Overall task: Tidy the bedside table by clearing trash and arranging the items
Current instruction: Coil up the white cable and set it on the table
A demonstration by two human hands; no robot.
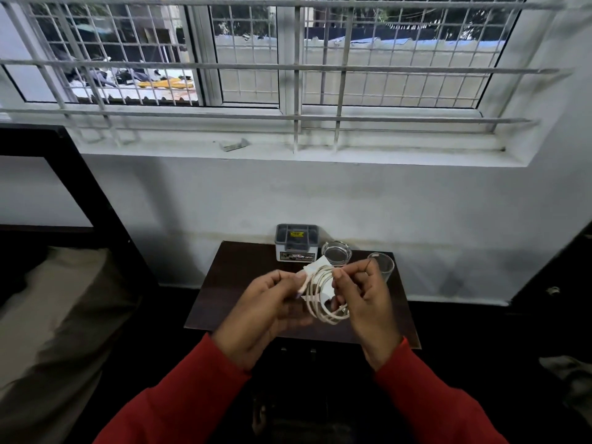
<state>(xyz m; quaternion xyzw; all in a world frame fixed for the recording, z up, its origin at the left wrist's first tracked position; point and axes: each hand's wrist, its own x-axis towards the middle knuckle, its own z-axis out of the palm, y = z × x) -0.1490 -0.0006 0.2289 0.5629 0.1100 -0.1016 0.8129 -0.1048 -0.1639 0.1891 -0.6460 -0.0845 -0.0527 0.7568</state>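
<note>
A white charger cable [322,299] is wound into a loose coil and held above the dark wooden bedside table [234,283]. My left hand [272,309] grips the white charger plug [312,270] at the coil's upper left. My right hand [365,299] pinches the top right of the coil, with the loops hanging down between both hands. Both sleeves are red.
At the table's back stand a grey organiser box [296,241], a squat glass [336,253] and a taller glass [382,264]. A bed [48,315] with a dark frame lies to the left. A barred window and its sill [288,149] are above.
</note>
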